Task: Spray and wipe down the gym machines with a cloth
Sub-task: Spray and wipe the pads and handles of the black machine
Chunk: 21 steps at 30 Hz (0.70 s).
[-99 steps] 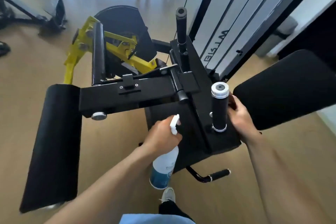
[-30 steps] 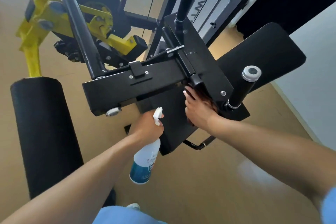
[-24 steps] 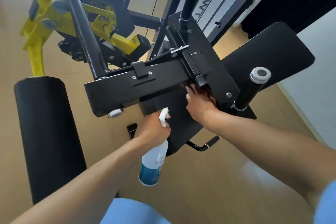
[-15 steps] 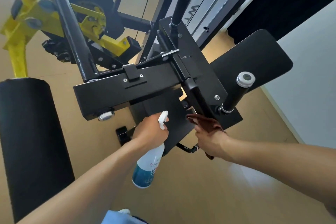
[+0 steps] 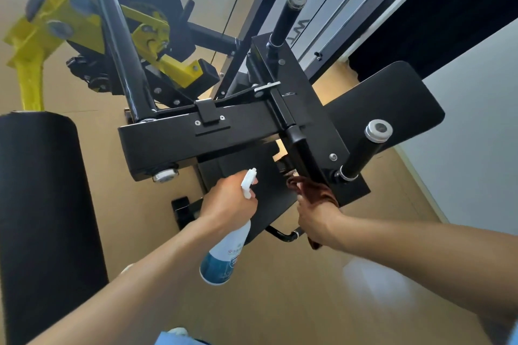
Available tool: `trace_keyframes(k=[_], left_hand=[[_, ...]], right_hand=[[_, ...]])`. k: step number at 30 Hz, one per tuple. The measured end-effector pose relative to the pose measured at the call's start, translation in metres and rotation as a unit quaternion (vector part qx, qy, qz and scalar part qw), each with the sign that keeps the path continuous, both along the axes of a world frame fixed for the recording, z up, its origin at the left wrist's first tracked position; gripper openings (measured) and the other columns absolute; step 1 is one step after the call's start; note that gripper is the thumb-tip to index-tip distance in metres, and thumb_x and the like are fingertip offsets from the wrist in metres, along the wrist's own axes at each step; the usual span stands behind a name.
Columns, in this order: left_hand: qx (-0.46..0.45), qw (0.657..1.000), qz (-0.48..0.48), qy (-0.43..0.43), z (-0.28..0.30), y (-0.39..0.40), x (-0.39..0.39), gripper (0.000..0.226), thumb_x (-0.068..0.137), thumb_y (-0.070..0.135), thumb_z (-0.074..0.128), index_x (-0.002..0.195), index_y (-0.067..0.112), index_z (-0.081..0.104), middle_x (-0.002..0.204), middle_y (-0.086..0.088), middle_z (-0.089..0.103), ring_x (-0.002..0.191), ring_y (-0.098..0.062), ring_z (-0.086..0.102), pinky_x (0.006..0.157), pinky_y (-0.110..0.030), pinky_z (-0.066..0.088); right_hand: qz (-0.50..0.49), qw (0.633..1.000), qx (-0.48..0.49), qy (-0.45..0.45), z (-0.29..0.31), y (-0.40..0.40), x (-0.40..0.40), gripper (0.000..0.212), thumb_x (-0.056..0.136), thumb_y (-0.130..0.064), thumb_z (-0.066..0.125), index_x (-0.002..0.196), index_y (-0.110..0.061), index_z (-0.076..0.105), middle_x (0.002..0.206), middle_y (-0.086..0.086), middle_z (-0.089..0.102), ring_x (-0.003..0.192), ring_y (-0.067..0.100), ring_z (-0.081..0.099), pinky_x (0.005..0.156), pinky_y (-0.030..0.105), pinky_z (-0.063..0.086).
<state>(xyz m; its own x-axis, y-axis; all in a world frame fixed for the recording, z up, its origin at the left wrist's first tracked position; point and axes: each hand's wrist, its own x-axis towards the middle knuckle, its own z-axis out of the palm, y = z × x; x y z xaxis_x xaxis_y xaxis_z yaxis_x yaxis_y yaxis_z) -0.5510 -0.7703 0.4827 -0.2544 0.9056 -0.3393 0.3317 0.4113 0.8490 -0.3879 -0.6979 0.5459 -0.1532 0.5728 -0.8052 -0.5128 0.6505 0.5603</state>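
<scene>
Right hand: fingers are curled around a dark brown cloth, bunched in the fist, with a loose tail showing below the wrist. The upper fold of the cloth lies against the lower edge of the black frame plate, just beside the base of the short upright handle post. The cloth reads as soft, limp and light; judged best held wadded in the palm so a broad pad meets the metal, with the tail kept clear of the pin and bracket gaps close by, where it could snag.

Left hand: fingers are wrapped around the neck of a spray bottle. Its white trigger head protrudes above the knuckles. Whether a finger rests on the trigger cannot be told. The bottle hangs below the fist, clear of the machine, with the nozzle facing the dark panel under the frame. It appears to be light, rigid plastic, possibly slick if wet; the neck grip is judged sound.

Machine: painted steel, stiff and immovable, with bolts, a latch and edges that will catch fabric. The black roller pad at left and the flat black pad at right look padded and would yield under pressure. Both stand well apart from either hand.

Floor: pale wood-tone, beneath the equipment.
</scene>
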Motion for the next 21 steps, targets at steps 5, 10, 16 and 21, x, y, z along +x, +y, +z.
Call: trace_keyframes(k=[5,10,16,21], left_hand=[[0.006,1.000,0.015,-0.020,0.002,-0.008,0.003,0.026,0.097,0.026,0.053,0.119,0.038,0.059,0.098,0.008,0.065,0.081,-0.011,0.062,0.062,-0.026,0.052],[0.009,1.000,-0.004,-0.021,0.005,-0.008,-0.001,0.024,0.094,0.021,0.056,0.111,0.037,0.059,0.094,0.006,0.067,0.081,-0.013,0.064,0.065,-0.033,0.058],[0.018,1.000,-0.008,-0.009,0.013,-0.001,0.004,0.021,0.092,0.023,0.055,0.106,0.037,0.058,0.091,0.005,0.067,0.078,-0.016,0.065,0.064,-0.035,0.059],[0.038,0.999,-0.024,0.007,0.026,0.003,0.011,0.020,0.091,0.022,0.054,0.105,0.036,0.057,0.092,0.005,0.065,0.077,-0.013,0.064,0.055,-0.026,0.046]], right_hand=[[-0.031,0.986,-0.002,0.165,-0.013,0.050,-0.023,0.034,0.100,-0.030,0.056,0.129,-0.017,0.069,0.138,0.012,0.064,0.145,0.043,0.039,0.124,0.065,0.006],[-0.019,0.965,0.012,0.262,-0.031,0.074,-0.048,0.049,0.106,-0.024,0.049,0.154,-0.013,0.045,0.156,0.016,0.044,0.154,0.046,0.014,0.122,0.068,0.011],[0.030,0.985,0.033,0.168,-0.025,0.020,0.014,0.041,0.097,-0.021,0.052,0.131,-0.003,0.065,0.139,0.028,0.057,0.146,0.066,0.016,0.107,0.086,-0.012],[-0.125,0.969,0.082,0.198,-0.060,0.001,0.085,0.052,0.105,-0.035,0.024,0.109,-0.043,0.076,0.114,-0.022,0.071,0.123,0.002,0.057,0.114,0.071,-0.024]])
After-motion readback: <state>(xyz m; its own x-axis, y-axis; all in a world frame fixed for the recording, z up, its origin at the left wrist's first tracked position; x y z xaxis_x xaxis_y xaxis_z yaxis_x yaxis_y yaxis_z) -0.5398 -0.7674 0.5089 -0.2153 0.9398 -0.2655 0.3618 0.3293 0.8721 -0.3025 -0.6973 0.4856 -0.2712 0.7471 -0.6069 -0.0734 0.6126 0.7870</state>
